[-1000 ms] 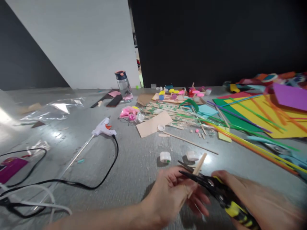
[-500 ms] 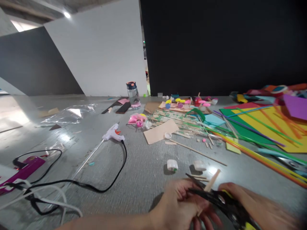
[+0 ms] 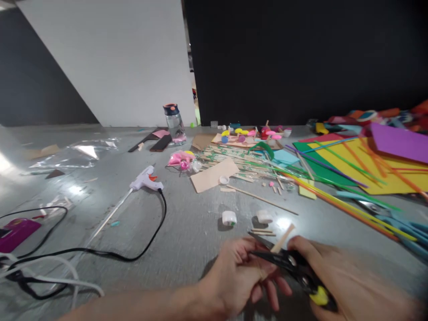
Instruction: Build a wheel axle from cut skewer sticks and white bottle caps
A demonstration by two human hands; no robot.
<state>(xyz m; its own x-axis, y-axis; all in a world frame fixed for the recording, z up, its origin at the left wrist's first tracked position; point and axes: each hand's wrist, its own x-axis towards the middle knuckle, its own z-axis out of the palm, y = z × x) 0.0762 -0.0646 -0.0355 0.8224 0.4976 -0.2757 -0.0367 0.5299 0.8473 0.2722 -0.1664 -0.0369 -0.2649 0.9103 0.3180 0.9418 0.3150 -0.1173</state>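
My left hand [image 3: 239,278] grips the lower end of a flat wooden stick [image 3: 284,237] that points up and away to the right. My right hand [image 3: 347,285] holds black scissors with yellow handles [image 3: 294,266]; their open blades straddle the stick close to my left fingers. Just beyond the blades lie two thin wooden sticks [image 3: 264,231] and two white bottle caps [image 3: 229,217] [image 3: 265,216] on the grey floor.
A white glue gun [image 3: 144,180] with a black cord [image 3: 133,254] lies at left. Beyond are a cardboard piece [image 3: 214,174], a pile of skewers [image 3: 240,158], a water bottle [image 3: 174,121], and coloured sheets [image 3: 368,165] and straws [image 3: 351,207] at right.
The camera swung up and then back down. Both hands stay together on the stick and scissors, and the blades remain around the stick.
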